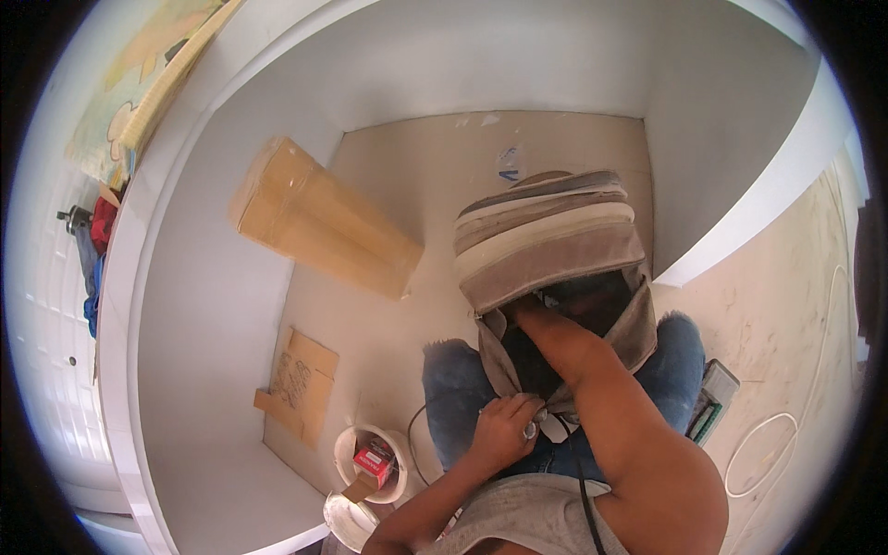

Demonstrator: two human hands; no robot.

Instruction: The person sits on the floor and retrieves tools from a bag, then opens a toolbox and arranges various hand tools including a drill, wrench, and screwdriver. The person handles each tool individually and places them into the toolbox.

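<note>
A worn brown and grey backpack [555, 250] stands between my knees with its top compartment unzipped and gaping. My right hand [525, 308] reaches down into its dark opening; the fingers are hidden inside, so what they touch cannot be seen. Curled at the bag's near edge, my left hand [504, 430] is closed on the fabric rim. Something small and shiny shows beside its fingers, too small to make out. A dark strap or cord [581, 481] runs down my front near the right arm.
White panels wall in the floor ahead and at both sides. A tall cardboard box [324, 217] stands at the left, with a flat cardboard piece [305, 384] nearer. By my left side, a white bucket [400, 490] holds a red box [373, 462]. A white cable [740, 453] loops at right.
</note>
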